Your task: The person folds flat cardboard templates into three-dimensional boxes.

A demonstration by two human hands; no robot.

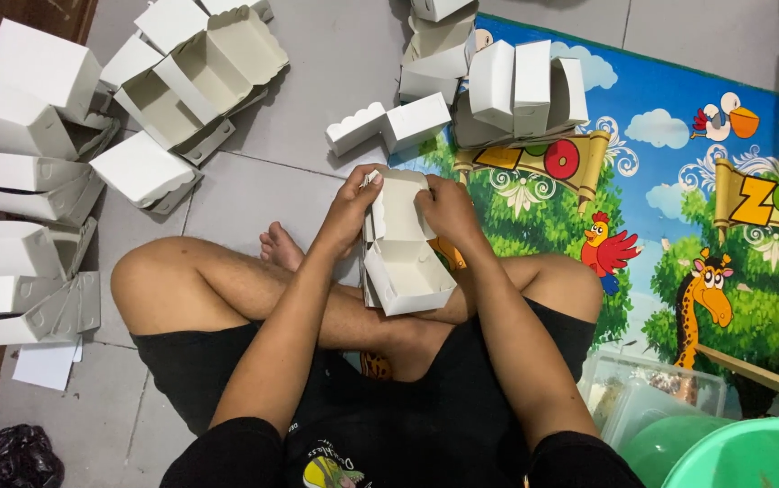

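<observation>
I sit cross-legged on the floor and hold a white cardboard box (405,262) over my crossed legs. My left hand (350,206) grips the upper left of its half-folded lid. My right hand (447,207) presses on the upper right part of the same lid. The box's open tray faces up below my hands, resting near my shin. The fingertips of both hands are partly hidden behind the cardboard flaps.
Folded white boxes lie stacked at the left (28,172), open ones at the top (199,72), more at the top centre (498,90). A colourful animal play mat (697,199) covers the right floor. A green basin (742,452) and clear container (642,389) sit bottom right; a black bag (9,456) bottom left.
</observation>
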